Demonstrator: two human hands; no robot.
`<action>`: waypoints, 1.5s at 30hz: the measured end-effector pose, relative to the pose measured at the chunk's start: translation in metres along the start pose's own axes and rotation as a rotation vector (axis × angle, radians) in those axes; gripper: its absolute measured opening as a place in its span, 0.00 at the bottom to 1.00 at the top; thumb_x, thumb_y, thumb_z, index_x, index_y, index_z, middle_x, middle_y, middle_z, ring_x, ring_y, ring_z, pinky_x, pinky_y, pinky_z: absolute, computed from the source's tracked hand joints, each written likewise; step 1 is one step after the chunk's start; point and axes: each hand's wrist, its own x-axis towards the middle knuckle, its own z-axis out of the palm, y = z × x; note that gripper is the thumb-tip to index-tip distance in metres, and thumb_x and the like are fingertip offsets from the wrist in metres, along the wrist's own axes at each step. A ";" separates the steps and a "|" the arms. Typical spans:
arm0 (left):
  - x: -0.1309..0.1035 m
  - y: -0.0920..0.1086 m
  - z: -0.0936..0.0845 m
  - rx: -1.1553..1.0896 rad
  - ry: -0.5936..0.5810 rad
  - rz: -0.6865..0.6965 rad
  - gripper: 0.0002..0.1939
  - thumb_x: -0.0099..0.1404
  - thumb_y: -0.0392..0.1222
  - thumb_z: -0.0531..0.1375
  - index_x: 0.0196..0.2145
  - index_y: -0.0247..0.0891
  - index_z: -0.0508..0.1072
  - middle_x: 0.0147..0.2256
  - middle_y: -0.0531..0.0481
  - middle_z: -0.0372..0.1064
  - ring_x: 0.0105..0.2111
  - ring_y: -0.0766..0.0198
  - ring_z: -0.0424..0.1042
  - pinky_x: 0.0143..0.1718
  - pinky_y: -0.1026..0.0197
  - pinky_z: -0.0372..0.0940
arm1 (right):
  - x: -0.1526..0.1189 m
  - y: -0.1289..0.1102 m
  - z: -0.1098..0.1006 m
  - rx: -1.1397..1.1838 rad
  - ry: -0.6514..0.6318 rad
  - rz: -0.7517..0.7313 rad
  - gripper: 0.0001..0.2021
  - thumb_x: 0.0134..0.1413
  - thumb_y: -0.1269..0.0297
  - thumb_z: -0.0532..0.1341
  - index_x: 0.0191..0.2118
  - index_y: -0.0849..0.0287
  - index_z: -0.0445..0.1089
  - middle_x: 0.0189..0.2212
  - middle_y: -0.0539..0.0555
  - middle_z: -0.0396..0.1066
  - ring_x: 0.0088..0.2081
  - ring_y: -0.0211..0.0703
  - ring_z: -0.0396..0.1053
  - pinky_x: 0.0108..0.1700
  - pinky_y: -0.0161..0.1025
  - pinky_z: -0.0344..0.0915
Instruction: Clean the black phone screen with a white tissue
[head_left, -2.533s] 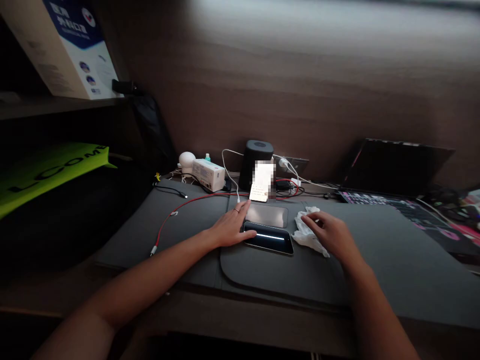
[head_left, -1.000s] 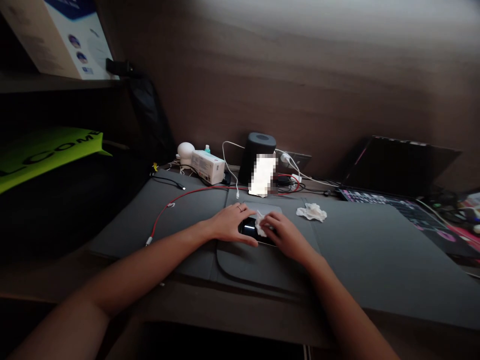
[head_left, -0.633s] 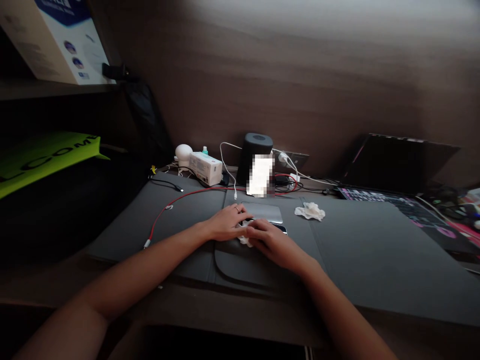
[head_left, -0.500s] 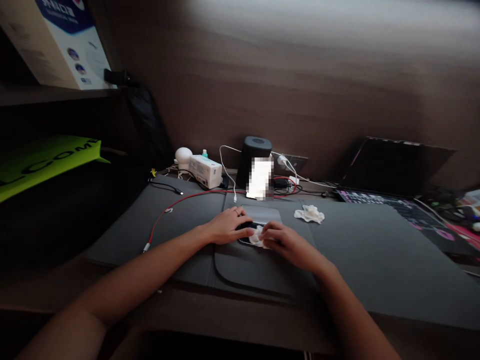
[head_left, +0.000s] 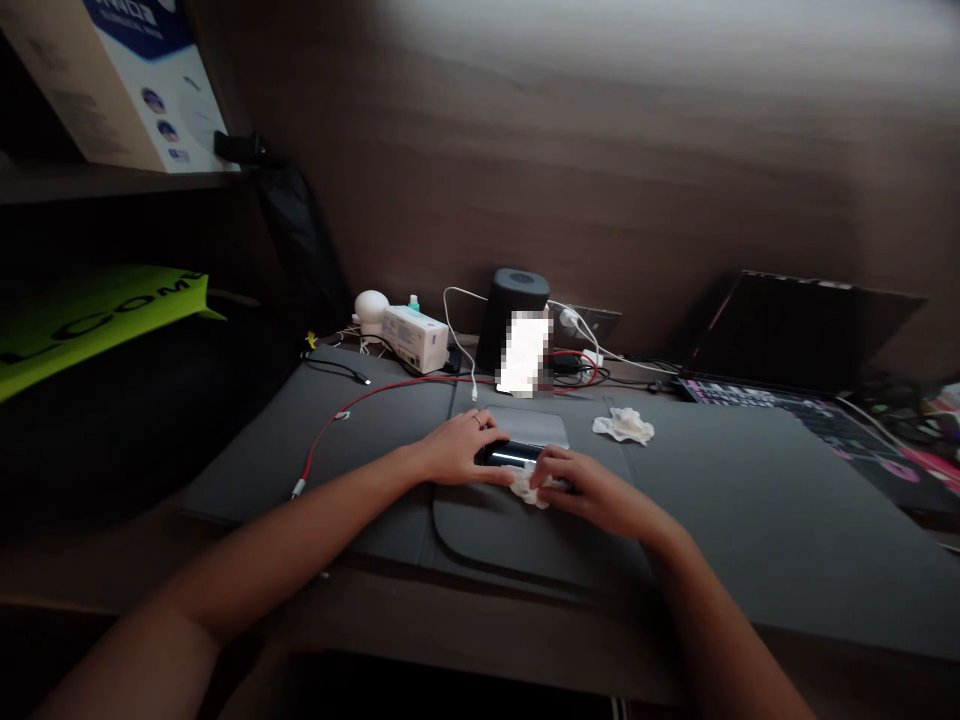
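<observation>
A dark, glossy phone-like device (head_left: 514, 453) lies flat on the grey mat (head_left: 720, 510). My left hand (head_left: 461, 450) grips its left end, thumb along the near edge and fingers at the far edge. Pinched in the fingers of my right hand (head_left: 581, 485) is a crumpled white tissue (head_left: 528, 487), which touches the near edge of the device. Behind the device lies a flat grey rectangle (head_left: 536, 427). A second crumpled tissue (head_left: 624, 426) rests on the mat to the right.
A black cylinder (head_left: 517, 290) with a bright blurred screen (head_left: 525, 352) before it stands at the back, beside a small white box (head_left: 415, 338). A red cable (head_left: 352, 398) curves across the left. An open laptop (head_left: 802, 335) stands at the back right.
My right hand and the tissue have moved slightly toward me and to the right, baring more of the device's glossy surface. My left hand keeps its grip. The view has shifted slightly.
</observation>
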 end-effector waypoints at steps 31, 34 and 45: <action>-0.001 -0.001 0.003 0.034 0.005 -0.021 0.32 0.60 0.64 0.63 0.54 0.40 0.71 0.49 0.42 0.64 0.48 0.51 0.67 0.52 0.50 0.63 | -0.002 0.005 0.002 0.081 -0.015 0.064 0.08 0.64 0.59 0.56 0.39 0.57 0.68 0.36 0.53 0.68 0.33 0.41 0.65 0.36 0.36 0.62; -0.001 -0.001 0.003 0.013 -0.002 -0.026 0.32 0.60 0.63 0.63 0.54 0.41 0.71 0.49 0.42 0.64 0.49 0.51 0.67 0.52 0.51 0.64 | -0.005 0.007 -0.002 0.074 -0.040 0.059 0.09 0.65 0.59 0.56 0.38 0.57 0.69 0.36 0.53 0.68 0.33 0.42 0.67 0.36 0.37 0.62; -0.001 0.000 0.001 0.015 -0.015 -0.031 0.31 0.60 0.62 0.63 0.55 0.41 0.70 0.49 0.42 0.65 0.49 0.51 0.67 0.52 0.50 0.64 | -0.003 -0.001 -0.001 0.104 -0.063 0.035 0.09 0.63 0.59 0.59 0.34 0.58 0.70 0.36 0.53 0.69 0.33 0.41 0.66 0.35 0.36 0.62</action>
